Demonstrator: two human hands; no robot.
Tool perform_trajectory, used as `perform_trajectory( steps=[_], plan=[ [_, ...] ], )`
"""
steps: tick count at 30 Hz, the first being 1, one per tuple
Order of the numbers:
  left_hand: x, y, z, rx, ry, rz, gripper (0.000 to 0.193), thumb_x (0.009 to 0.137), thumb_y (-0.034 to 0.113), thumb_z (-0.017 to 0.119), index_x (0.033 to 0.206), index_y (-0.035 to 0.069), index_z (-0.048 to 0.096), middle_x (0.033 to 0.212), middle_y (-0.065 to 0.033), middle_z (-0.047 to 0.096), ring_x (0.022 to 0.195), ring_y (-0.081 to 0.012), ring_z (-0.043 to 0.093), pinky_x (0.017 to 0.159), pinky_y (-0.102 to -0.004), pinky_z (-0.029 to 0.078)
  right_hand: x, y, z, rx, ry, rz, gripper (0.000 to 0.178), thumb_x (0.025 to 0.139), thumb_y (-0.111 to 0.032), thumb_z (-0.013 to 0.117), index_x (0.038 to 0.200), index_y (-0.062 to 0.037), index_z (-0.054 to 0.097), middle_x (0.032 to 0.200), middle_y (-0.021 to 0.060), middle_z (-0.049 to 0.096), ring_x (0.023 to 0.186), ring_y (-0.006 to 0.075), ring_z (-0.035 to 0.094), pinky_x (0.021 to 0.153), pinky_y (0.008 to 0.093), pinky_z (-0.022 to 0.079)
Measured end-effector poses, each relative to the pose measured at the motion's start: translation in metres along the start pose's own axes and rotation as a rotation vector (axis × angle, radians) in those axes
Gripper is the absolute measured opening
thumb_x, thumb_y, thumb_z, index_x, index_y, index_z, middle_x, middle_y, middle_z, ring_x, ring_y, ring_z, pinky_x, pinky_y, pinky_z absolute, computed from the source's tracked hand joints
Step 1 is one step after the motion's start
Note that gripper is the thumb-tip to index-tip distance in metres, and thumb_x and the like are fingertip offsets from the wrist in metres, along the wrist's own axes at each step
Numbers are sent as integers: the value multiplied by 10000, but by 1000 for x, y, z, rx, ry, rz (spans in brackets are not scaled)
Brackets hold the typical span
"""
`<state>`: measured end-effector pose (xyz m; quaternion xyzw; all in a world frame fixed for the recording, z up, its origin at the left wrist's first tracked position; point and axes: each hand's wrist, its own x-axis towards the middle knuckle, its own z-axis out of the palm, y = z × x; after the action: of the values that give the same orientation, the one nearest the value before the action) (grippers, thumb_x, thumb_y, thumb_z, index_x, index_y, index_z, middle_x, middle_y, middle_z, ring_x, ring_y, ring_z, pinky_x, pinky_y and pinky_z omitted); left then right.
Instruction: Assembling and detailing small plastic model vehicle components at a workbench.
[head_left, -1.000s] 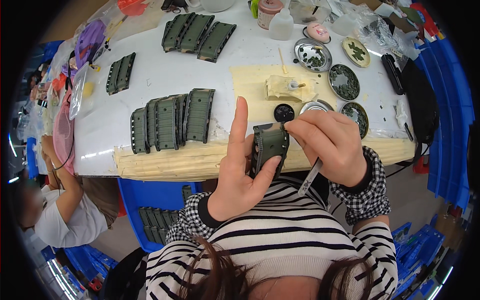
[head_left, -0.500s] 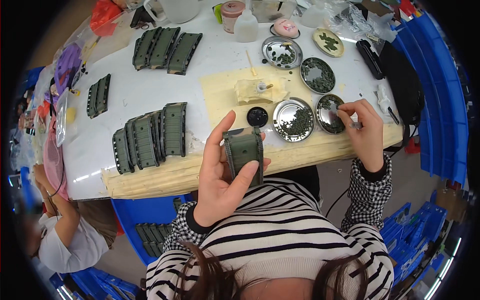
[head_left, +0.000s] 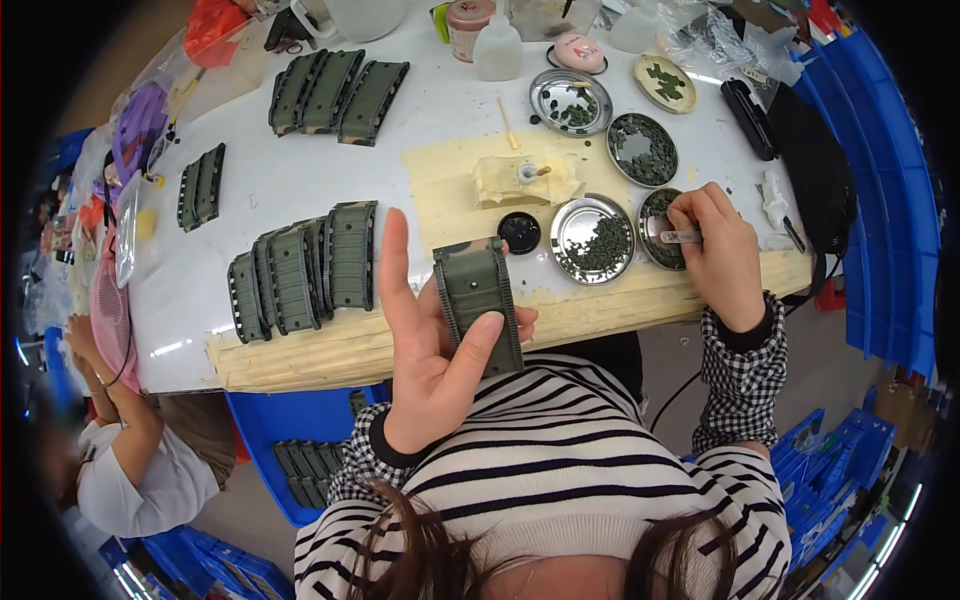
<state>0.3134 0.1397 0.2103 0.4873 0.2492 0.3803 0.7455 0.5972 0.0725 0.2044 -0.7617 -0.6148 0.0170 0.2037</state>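
My left hand [head_left: 425, 370] is closed around a dark green curved plastic piece [head_left: 474, 290] with ridged edges and a camouflage-patterned end, its thumb pressing the face and index finger pointing up. In my right hand [head_left: 718, 255] is a flat metal tool, apparently tweezers [head_left: 682, 237], pinched over a round metal dish [head_left: 650, 250] of small dark green bits. My fingers hide the tips and part of that dish. Beside it stands another metal dish [head_left: 562, 235] of green bits, and a small black pot [head_left: 519, 233] lies near the held piece.
Similar green pieces [head_left: 350, 255] lie in groups on the left of the table. Farther back are more dishes [head_left: 645, 150], a yellowish block [head_left: 500, 185] with a stick and a white bottle [head_left: 497, 50]. Blue racks [head_left: 870, 200] stand at right; a co-worker's arm [head_left: 110, 380] is at far left.
The green piece has tilted and shifted slightly left in my left hand, whose index finger is straighter. My right hand has turned over the same dish, showing more of the metal tool.
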Motion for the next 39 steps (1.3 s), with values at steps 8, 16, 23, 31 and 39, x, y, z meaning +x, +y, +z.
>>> perform_trajectory(
  steps=[8,16,23,31,39],
  plan=[
    [7,-5,1,-258,-40,-226,242,1010,167,493,1149,-15,571,1169,-102,581,969,-141,618,869,-293,524,8,-96,-9,354,302,-434,168,739,7,684,895,-15,626,786,100,570,643,231,590,570,320,486],
    [4,-1,-13,-618,17,-334,213,1018,223,482,1020,32,578,1035,-45,633,935,-111,604,848,-267,511,6,-127,33,272,333,-693,302,655,-66,699,951,-11,681,811,64,596,590,167,558,492,257,425],
    [3,0,-19,-334,-65,-182,235,1026,224,465,939,18,537,905,-44,600,840,-118,613,777,-265,540,16,-132,13,700,90,-484,271,699,-1,737,963,-9,674,779,89,594,628,224,604,533,308,488],
    [5,8,-19,-276,-169,-247,266,1032,243,451,957,4,542,899,-39,597,826,-95,589,749,-240,529,16,-120,6,538,46,-687,258,673,-50,736,919,-26,663,772,64,586,602,199,593,511,296,473],
    [-1,-3,-5,240,44,122,462,971,48,499,1376,0,282,920,-85,632,852,-139,606,749,-243,492,20,-123,4,454,227,-570,240,658,-67,741,875,-27,648,759,67,584,580,198,586,503,307,476]
  ],
)
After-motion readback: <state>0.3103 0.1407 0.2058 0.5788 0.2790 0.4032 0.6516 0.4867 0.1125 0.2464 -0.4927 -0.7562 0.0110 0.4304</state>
